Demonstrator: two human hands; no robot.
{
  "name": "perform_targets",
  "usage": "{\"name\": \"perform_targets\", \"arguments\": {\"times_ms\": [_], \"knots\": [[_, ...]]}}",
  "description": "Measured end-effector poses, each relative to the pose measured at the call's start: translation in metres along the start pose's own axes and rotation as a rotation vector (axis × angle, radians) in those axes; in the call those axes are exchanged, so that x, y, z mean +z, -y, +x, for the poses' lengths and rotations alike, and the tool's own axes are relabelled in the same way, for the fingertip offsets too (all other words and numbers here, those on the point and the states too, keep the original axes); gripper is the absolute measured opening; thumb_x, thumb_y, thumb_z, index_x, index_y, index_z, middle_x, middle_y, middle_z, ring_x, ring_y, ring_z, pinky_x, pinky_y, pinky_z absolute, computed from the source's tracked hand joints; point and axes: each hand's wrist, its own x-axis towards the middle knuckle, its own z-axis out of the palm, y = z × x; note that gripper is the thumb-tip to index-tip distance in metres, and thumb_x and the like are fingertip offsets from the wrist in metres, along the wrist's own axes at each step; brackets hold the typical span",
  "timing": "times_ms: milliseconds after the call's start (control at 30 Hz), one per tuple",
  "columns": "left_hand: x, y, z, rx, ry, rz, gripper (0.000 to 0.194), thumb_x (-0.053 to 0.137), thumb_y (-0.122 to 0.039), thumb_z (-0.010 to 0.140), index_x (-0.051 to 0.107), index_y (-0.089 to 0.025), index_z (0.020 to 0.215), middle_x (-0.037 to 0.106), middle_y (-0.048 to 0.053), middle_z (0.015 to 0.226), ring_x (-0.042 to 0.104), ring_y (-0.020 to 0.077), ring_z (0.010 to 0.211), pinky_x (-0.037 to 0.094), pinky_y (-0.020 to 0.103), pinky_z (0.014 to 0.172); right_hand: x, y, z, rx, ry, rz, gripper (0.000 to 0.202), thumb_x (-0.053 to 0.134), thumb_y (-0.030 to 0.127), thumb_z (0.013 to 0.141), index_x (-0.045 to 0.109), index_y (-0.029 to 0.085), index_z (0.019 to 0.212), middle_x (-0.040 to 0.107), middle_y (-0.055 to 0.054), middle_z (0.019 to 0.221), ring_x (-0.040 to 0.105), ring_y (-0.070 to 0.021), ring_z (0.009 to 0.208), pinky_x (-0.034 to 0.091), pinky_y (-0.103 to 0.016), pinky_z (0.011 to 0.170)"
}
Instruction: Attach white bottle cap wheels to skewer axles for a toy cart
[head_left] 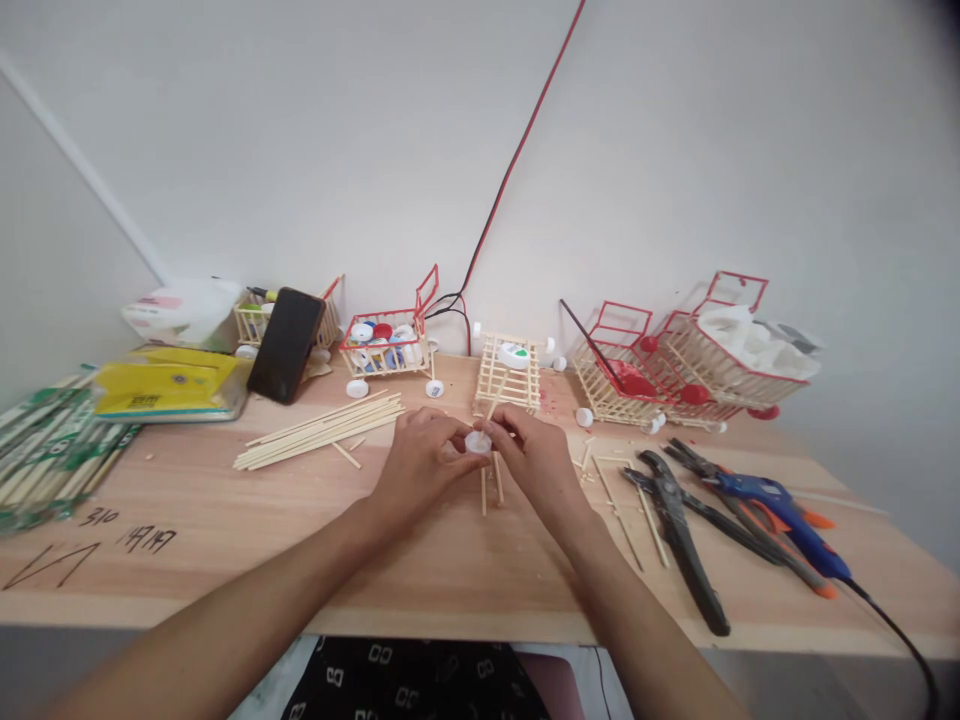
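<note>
My left hand (pixel 427 452) pinches a white bottle cap (pixel 477 443) between thumb and forefinger above the middle of the table. My right hand (pixel 534 450) is closed on a thin wooden stick (pixel 495 394), whose near end meets this cap. At the stick's far end appears another white cap (pixel 514 356) with a green mark; whether they are joined I cannot tell. Just behind my hands is a small frame of wooden sticks (pixel 489 372) with white caps at its corners. Several short sticks (pixel 484 495) lie beneath my fingers.
Loose sticks (pixel 315 432) and a propped phone (pixel 286 345) are left of my hands. Small stick carts (pixel 384 345) with red trim line the wall. On the right lie pliers (pixel 682 545) and a blue glue gun (pixel 784 520) with its cord. Packaged chopsticks (pixel 56 450) lie far left.
</note>
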Motion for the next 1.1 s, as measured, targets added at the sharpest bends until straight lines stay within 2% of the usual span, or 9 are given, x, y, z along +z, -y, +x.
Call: {"name": "perform_targets", "arguments": {"times_ms": [1100], "knots": [[-0.0004,-0.0042,-0.0015,0.037,-0.028,0.012,0.012,0.067,-0.031,0.077,0.065,-0.019,0.080,0.064,0.000,0.079,0.054,0.0192,0.084,0.036,0.035,0.083,0.0019,-0.0008,-0.0024,-0.028,0.027,0.022,0.022,0.052,0.024,0.090,0.051,0.019,0.069,0.051,0.004,0.064,0.049,-0.0109,0.062,0.034,-0.021,0.059]]}}
